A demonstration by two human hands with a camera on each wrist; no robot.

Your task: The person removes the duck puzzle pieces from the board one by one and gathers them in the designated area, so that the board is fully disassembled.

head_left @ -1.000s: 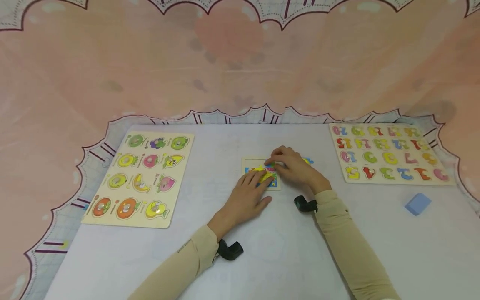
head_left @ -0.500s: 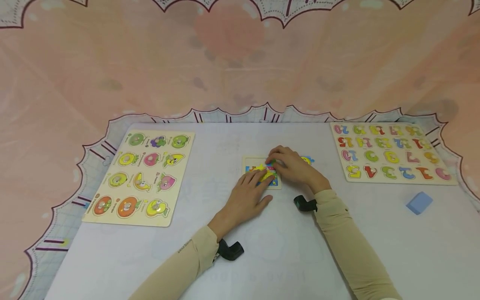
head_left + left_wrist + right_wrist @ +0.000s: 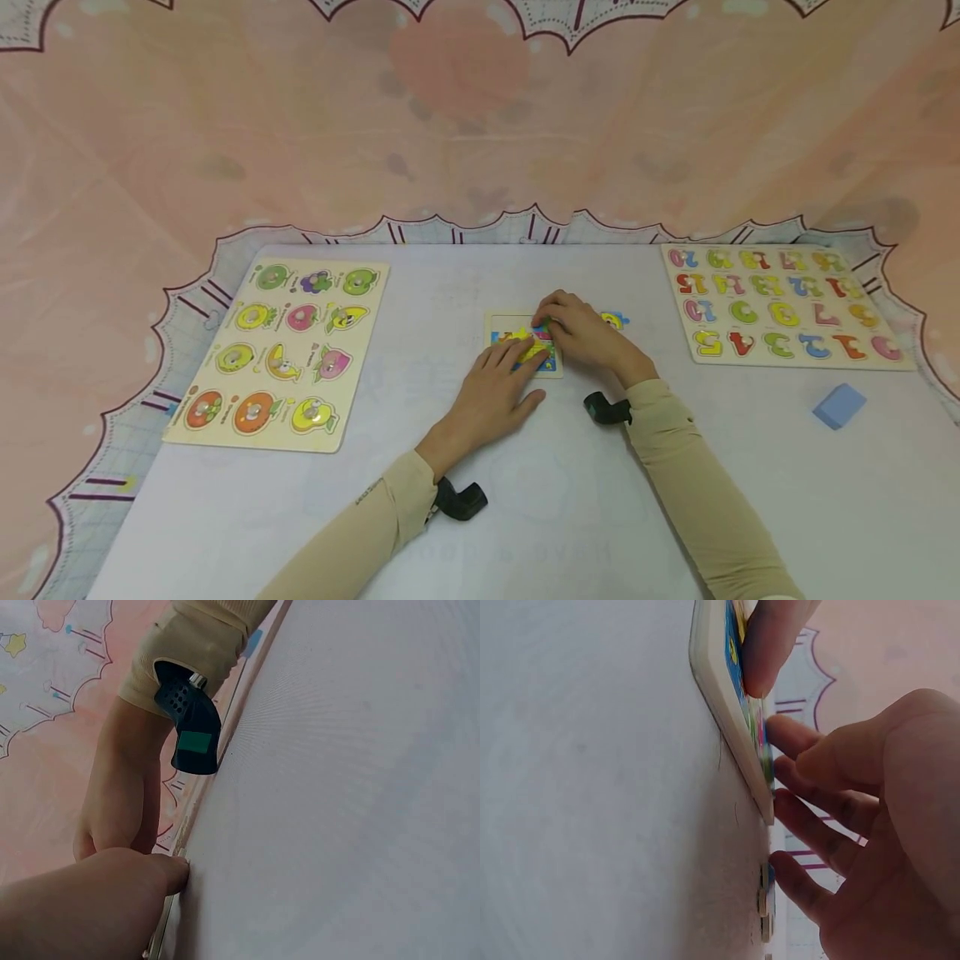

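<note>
In the head view a small jigsaw puzzle board (image 3: 510, 321) lies mid-table, with colourful pieces in its pale frame. My left hand (image 3: 491, 392) rests on its near side, fingers extended over a yellow part of the picture. My right hand (image 3: 581, 333) is at the far right corner, fingers bent, with a green puzzle piece (image 3: 547, 324) between thumb and fingertips. In the right wrist view the right fingers (image 3: 802, 817) touch the board's surface (image 3: 739, 727) beside a left fingertip. Behind the right hand lies a loose blue and yellow piece (image 3: 615, 320).
A fruit puzzle board (image 3: 281, 358) lies on the left and a number puzzle board (image 3: 787, 308) on the right. Nearer on the right sits a blue block (image 3: 839, 407). The white tabletop (image 3: 540, 500) ends at a patterned cloth behind.
Both hands stay at the small board with almost no movement. The right hand has shifted very slightly, showing a little more of the loose piece; the view has tilted slightly.
</note>
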